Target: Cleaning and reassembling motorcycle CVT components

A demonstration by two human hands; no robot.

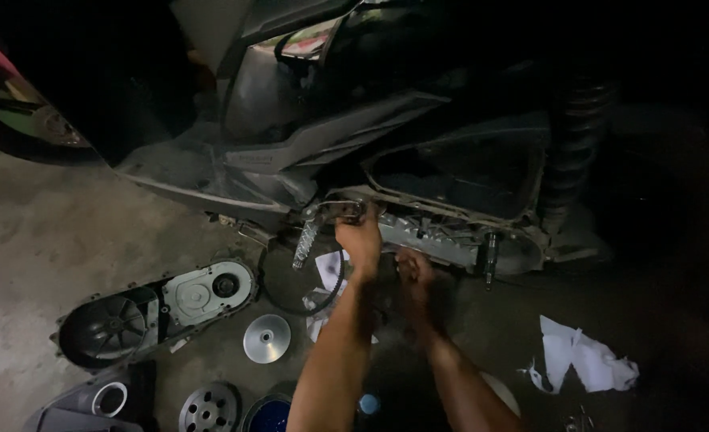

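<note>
My left hand [360,238] reaches up to the underside of a dark scooter [322,136], fingers curled around a metal bracket or lever [345,210] by the open engine case [442,236]. My right hand [413,268] sits lower and just to the right, under the engine case in shadow; its fingers look closed but what they hold is hidden. A coiled spring [305,240] hangs left of my left hand. A black drive belt [302,280] lies on the floor below it.
On the concrete floor lie a removed transmission cover [154,308], a silver pulley disc [266,338], a clutch part with holes [209,410], a blue tub [268,416] and crumpled white paper [586,360]. A rear shock [574,144] stands at right.
</note>
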